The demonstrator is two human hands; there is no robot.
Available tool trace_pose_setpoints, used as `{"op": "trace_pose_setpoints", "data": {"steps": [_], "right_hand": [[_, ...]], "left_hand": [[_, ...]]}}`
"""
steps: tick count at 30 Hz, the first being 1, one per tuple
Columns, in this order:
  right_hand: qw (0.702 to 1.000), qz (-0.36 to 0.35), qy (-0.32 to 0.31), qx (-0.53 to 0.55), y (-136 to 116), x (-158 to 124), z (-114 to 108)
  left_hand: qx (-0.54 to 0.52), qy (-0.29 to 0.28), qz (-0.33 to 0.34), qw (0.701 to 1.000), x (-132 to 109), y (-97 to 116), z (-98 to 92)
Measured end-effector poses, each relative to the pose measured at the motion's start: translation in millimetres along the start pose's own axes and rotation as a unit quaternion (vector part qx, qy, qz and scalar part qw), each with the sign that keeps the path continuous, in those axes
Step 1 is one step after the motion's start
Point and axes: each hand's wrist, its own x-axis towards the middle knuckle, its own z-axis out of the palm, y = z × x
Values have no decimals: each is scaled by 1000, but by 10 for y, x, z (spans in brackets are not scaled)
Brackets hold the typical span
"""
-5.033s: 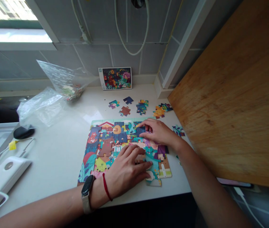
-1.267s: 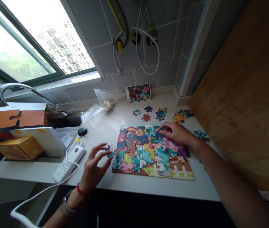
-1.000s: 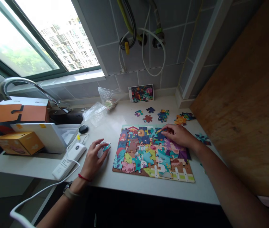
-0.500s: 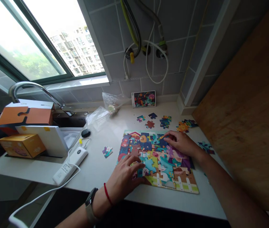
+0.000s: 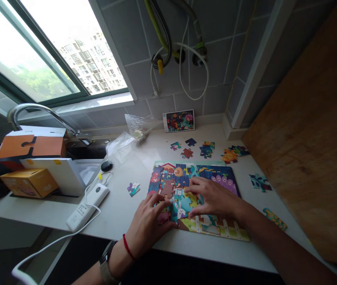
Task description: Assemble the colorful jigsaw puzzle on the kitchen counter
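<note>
1 loose piece (image 5: 133, 189) lies left of the puzzle (image 5: 172, 189) on the counter (image 5: 120, 213). My left hand (image 5: 147, 217) arches over the puzzle's near-left corner, digits apart; my right hand (image 5: 211, 196), likewise spread, flanks the rabbit piece (image 5: 181, 209), which a sideways nudge could unseat.

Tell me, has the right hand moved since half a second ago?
Yes: judged against the standing picture card, the right hand has moved left and farther from it, toward the front edge of the counter.
</note>
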Motion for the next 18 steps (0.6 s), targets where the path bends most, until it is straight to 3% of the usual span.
{"op": "trace_pose_setpoints", "data": {"steps": [12,18], "right_hand": [[1000,3,-11,-10,-51,25,34],[999,-31,-23,-4,-58,22,28]], "left_hand": [[-18,-12,-21,1000,31,-86,-11],[-47,-38,-8,998,35,-154,-21]]}}
